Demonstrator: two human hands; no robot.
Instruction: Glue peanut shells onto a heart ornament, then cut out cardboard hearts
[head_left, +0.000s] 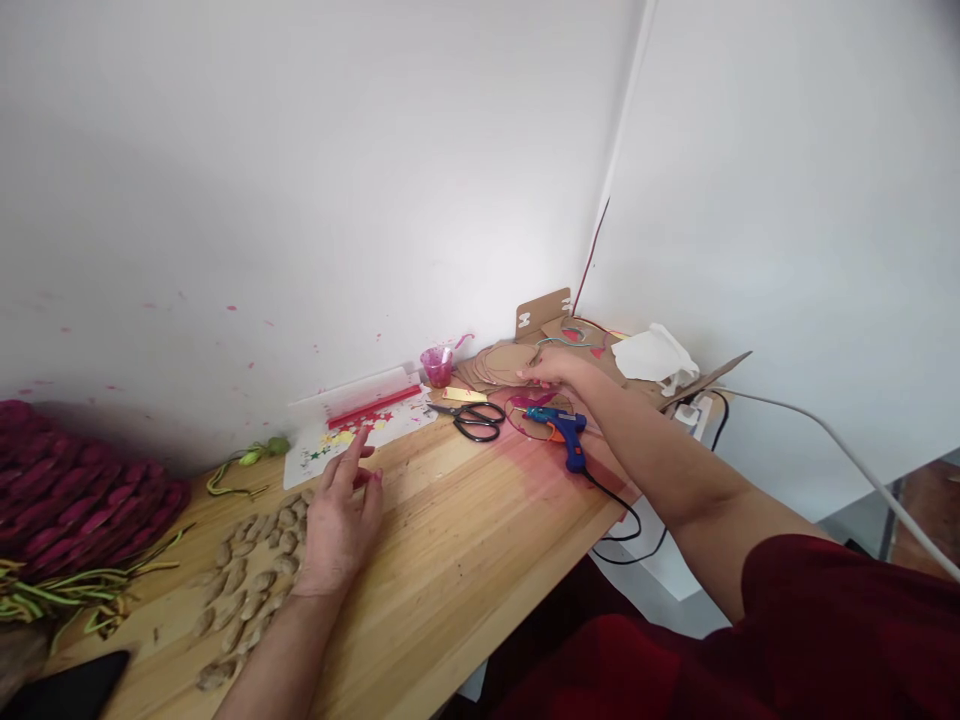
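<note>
My right hand [561, 368] reaches to the back of the table, its fingers closed on the edge of a round cardboard disc [508, 364] at the top of a stack of similar discs. My left hand [345, 515] hovers over the wood near some peanuts [264, 580], holding nothing, its index finger stretched out and the others loosely bent. Between the hands lie black-handled scissors [480, 420]. A blue hot glue gun [564, 428] rests below my right forearm, on or beside another disc stained pink.
A cup with pink paint [436, 367] stands by the wall. Small coloured stars [352, 432] lie on white paper [300, 466] beside a red strip [375, 407]. A purple layered piece [82, 490] sits at left. White cloth [656, 357] and a black cord [619, 508] are at right.
</note>
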